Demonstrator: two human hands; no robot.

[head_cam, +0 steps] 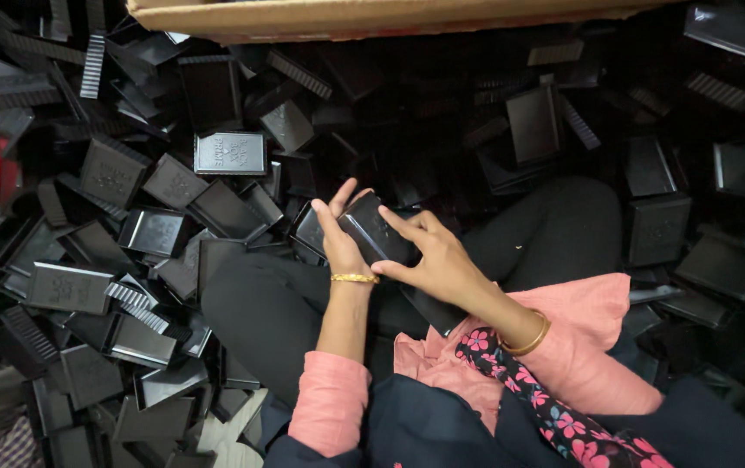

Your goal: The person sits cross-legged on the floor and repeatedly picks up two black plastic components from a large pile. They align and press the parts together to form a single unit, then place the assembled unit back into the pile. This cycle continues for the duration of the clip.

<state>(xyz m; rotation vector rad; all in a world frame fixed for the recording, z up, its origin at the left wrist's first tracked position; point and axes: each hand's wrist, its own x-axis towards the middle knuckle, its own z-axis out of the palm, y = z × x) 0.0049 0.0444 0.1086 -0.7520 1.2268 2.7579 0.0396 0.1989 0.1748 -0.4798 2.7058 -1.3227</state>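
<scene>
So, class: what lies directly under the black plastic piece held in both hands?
Under the black plastic piece held by the left hand and right hand are the person's dark-trousered legs and another black piece. Whatever lies beneath the hands is covered.

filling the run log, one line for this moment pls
left hand holds black box | right hand grips same box | black boxes piled around | cardboard carton ahead

Both forearms reach forward from the near edge and meet at the middle. The left hand (342,234) stands upright, fingers raised and slightly spread. The right hand (433,260) angles in from the right, thumb and fingers pinched together.
</scene>
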